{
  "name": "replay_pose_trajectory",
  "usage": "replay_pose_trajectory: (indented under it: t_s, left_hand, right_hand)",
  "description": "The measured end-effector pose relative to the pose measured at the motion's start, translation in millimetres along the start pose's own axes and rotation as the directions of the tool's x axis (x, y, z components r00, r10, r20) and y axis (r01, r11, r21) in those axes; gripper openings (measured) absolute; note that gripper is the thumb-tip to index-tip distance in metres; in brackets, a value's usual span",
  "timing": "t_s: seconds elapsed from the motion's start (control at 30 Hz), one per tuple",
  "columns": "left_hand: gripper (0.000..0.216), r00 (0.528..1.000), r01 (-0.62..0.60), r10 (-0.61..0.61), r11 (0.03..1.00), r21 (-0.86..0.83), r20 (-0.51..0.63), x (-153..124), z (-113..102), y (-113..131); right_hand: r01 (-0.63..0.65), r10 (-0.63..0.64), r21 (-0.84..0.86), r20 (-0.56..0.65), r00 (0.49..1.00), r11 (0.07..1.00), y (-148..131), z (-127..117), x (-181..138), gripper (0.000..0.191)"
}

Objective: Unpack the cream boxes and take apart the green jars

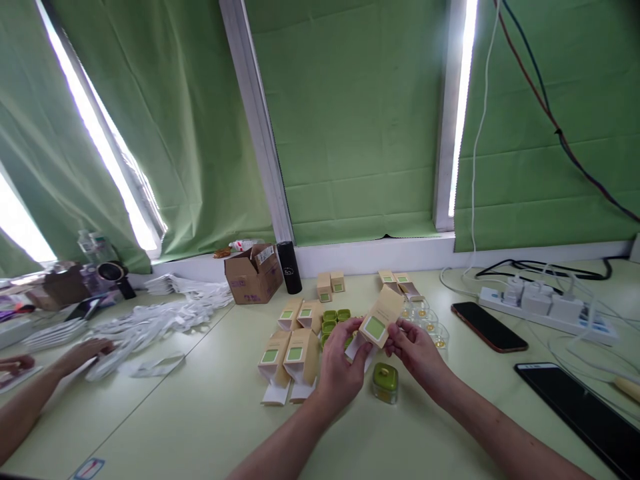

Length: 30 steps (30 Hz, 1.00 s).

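Note:
Both my hands hold one small tan carton [381, 316] with a green square label, raised a little above the table. My left hand [341, 369] grips its lower end, where a white flap hangs open. My right hand [419, 352] pinches its right side. Just below the carton, a small green-lidded jar [385, 382] stands on the table between my hands. Left of my left hand lie two tan cartons [291, 358] with open white flaps.
More tan cartons [330, 285], green lids [334, 319] and clear jars [425, 313] sit behind my hands. A brown cardboard box [253, 273] and black flask [289, 267] stand further back. Phones [489, 326], a tablet and a power strip [545, 305] lie at the right. Another person's hands [83, 351] work among white papers at the left.

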State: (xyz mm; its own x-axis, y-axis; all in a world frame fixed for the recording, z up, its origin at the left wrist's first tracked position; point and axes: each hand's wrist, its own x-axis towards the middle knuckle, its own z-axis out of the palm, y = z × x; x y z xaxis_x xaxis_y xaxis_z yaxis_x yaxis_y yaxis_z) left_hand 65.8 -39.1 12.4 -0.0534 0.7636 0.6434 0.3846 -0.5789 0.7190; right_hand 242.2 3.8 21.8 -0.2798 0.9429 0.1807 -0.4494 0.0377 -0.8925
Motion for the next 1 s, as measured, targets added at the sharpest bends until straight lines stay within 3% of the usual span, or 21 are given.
replay_pose_trajectory:
  t_s: [0.27, 0.47, 0.63, 0.83, 1.0]
  left_hand:
    - [0.035, 0.995, -0.094, 0.094, 0.996, 0.007, -0.037, -2, -1, 6]
    - [0.031, 0.995, -0.067, 0.07, 0.996, 0.051, -0.068, 1, -1, 1]
    - [0.036, 0.999, 0.015, -0.016, 0.999, -0.04, -0.041, 0, 0, -4]
    - [0.051, 0.996, 0.082, -0.076, 0.984, -0.159, 0.043, 0, 2, 3]
    - [0.049, 0.974, 0.225, -0.184, 0.877, -0.425, 0.136, 2, 3, 9]
  right_hand:
    - [-0.001, 0.002, 0.014, -0.033, 0.999, 1.0, 5, -3, 3, 0.06]
    - [0.017, -0.017, -0.022, 0.016, 1.0, 1.0, 16, -9, 4, 0.057]
    - [0.024, -0.024, -0.013, 0.052, 0.998, 1.0, 16, -11, 4, 0.054]
    - [-0.001, 0.001, -0.001, 0.01, 1.0, 1.0, 5, -6, 2, 0.055]
    - [-0.02, 0.02, -0.003, -0.026, 0.999, 1.0, 2, -5, 0, 0.057]
